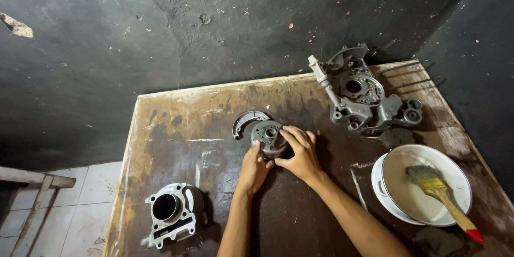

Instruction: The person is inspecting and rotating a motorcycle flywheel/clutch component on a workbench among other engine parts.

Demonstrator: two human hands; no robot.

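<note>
— Gripping anything, those hands?
— Yes. Left hand [254, 169] and right hand [300, 151] both have fingers curled around the round grey metal part [267, 136], mid-table [176, 128], beside a curved plate [247, 119].
— Any labels?
— None I can make out. White bowl [459, 179] with a yellow brush [442, 193] on the right.

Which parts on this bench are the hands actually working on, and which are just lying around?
In hand:
round metal part, held by left hand and right hand
curved plate, touching it

Lying about:
crankcase
cylinder
bowl with brush
</note>
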